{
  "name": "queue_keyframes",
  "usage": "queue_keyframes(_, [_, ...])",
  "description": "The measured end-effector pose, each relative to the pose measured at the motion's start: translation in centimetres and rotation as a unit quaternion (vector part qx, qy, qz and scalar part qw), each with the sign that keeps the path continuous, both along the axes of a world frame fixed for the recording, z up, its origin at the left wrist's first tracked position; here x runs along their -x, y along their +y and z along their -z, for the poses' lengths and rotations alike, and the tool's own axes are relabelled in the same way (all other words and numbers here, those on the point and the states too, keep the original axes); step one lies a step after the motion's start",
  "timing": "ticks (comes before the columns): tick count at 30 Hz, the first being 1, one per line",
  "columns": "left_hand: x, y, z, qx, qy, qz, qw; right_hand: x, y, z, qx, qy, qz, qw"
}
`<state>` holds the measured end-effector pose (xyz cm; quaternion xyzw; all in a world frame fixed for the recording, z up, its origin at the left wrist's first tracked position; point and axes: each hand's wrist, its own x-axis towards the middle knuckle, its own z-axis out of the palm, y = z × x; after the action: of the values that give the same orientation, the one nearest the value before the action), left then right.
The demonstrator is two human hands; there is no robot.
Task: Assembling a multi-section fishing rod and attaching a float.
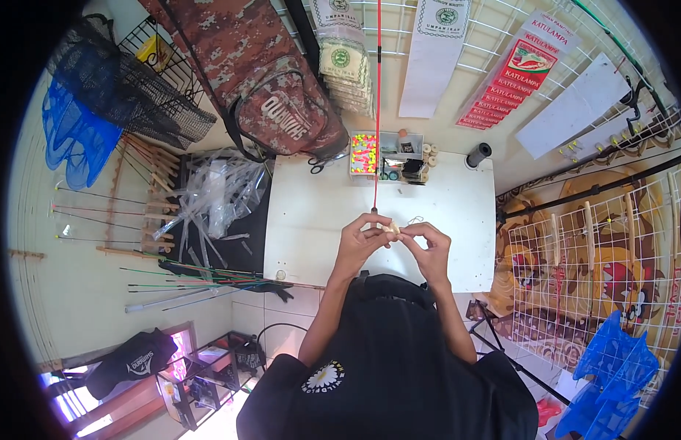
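Note:
My left hand [359, 246] and my right hand [430, 253] meet over the near part of the white table [318, 220]. The fingertips of both pinch a small cream-coloured piece [394, 229], too small to make out its exact kind. Just beyond my left fingers lies the dark lower end of a thin red fishing rod [378, 95], which runs straight away from me. Whether the left hand also touches the rod cannot be made out. A thin loop of cord or line [416, 219] rests beside my right fingers.
At the table's back stands an organiser box [388, 137] with a tray of bright beads [364, 152]. Scissors [318, 163] lie left of it, and a black cylinder [478, 155] stands right. Clear plastic sleeves [217, 194] and several thin rods [201, 282] are on the left.

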<state>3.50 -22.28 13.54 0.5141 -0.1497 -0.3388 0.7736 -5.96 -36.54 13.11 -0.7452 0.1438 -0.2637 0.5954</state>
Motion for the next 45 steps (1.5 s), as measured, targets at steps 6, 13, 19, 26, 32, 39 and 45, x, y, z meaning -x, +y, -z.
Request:
queue_keyframes(6, [0.5,-0.7,0.8,-0.034,-0.074,-0.032,0.996,0.4,0.6,0.3,0.049,0.019,0.063,0.997])
queue_keyframes(13, [-0.1,0.8,1.1,-0.008,-0.020,0.013,1.000,1.4,-0.7,0.6,-0.113,0.035,-0.041,0.992])
queue_keyframes(19, [-0.8,1.9,1.4,-0.034,-0.021,0.020,0.999,1.8,-2.0,-0.3,-0.053,0.053,0.000,0.997])
queue_keyframes(26, [-2.0,3.5,1.1,-0.008,0.004,-0.105,0.994,3.0,-3.9,-1.1,0.090,0.133,-0.008,0.987])
queue_keyframes(32, [-2.8,4.9,1.2,-0.078,-0.055,-0.104,0.990,3.5,-4.9,-0.9,0.233,0.144,-0.051,0.960])
queue_keyframes(39, [-3.8,6.1,0.8,-0.083,-0.070,-0.082,0.991,2.9,-5.6,-1.8,0.177,0.127,0.015,0.976])
queue_keyframes(45, [-4.1,6.0,0.7,-0.019,0.000,-0.159,0.987,2.9,-6.1,-0.3,0.026,0.092,0.036,0.995])
